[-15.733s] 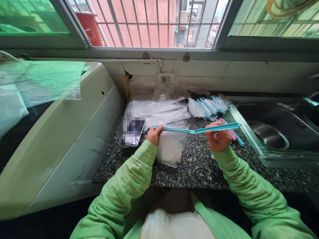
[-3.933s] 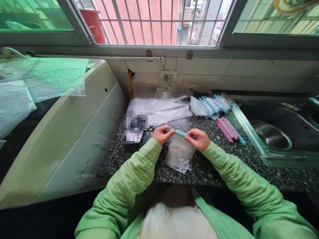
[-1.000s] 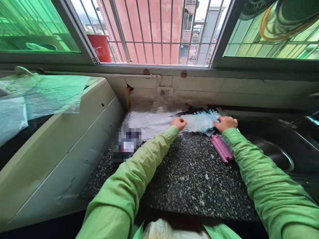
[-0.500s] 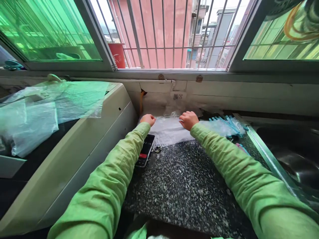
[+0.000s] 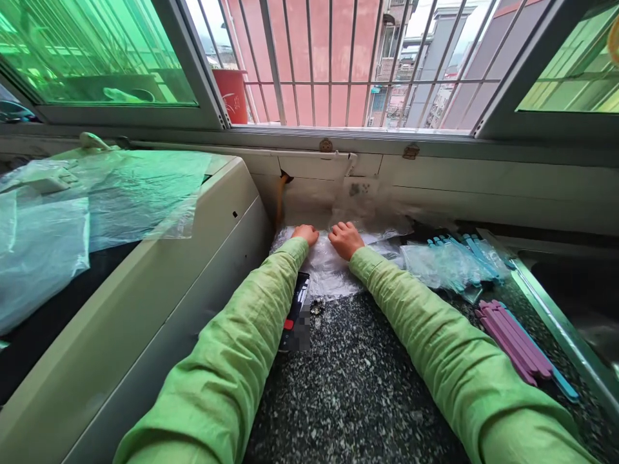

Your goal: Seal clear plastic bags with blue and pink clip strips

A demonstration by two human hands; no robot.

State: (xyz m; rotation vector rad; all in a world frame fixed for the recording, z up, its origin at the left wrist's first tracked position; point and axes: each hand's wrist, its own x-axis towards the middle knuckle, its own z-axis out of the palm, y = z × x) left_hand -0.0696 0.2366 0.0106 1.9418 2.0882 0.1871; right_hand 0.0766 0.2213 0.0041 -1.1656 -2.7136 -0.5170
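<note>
My left hand (image 5: 306, 234) and my right hand (image 5: 345, 240) are close together at the back of the dark speckled counter, over a clear plastic bag (image 5: 333, 274) lying flat and crinkled. Both hands have curled fingers and look closed on the plastic's far part, though the fingertips are hidden behind the knuckles. Beside my left forearm lies a phone (image 5: 300, 290), partly covered by the sleeve. A small dark round object (image 5: 316, 308) rests next to it, too small to name.
Light blue strips (image 5: 476, 258) in clear packaging lie right of the bag. Nearer are mauve strips (image 5: 512, 338) and a blue one. A metal sink (image 5: 541, 283) borders the right. A cream-coloured machine casing (image 5: 213, 238) draped with plastic sheets (image 5: 140, 187) stands left.
My hands have drawn closer together, the right moving left and the left slightly right. The view has shifted, bringing more of the mauve strips into sight.
</note>
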